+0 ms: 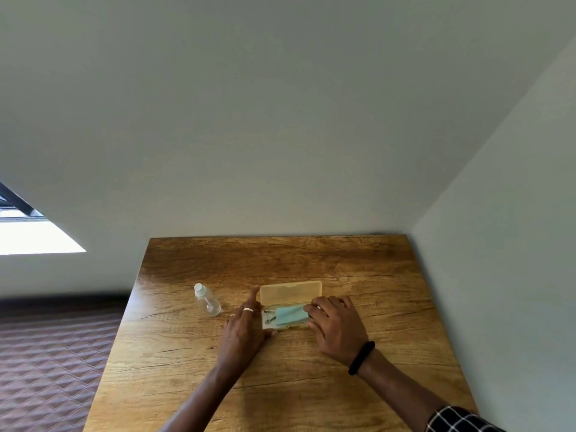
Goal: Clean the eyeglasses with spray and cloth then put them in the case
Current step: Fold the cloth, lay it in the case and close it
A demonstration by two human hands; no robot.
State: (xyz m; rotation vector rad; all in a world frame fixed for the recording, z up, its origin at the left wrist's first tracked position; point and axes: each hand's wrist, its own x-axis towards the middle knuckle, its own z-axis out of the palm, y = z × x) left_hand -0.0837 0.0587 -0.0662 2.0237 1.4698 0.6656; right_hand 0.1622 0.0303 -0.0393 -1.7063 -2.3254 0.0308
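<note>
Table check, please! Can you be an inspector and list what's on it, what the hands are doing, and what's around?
Surface: wooden table, bare grain showing, pushed into a wall corner.
Job's things: yellowish case lies open; blue cloth lies in it over the eyeglasses, only a metal bit showing; clear spray bottle sits left of the case.
Clutter: nothing seen.
Hands: left hand straight-fingered beside the case's left end, thumb at its front edge; right hand curls fingers onto the cloth's right edge.
Cables: nothing seen.
Surroundings: plain walls, window at left, quilted brown surface beside the table.
</note>
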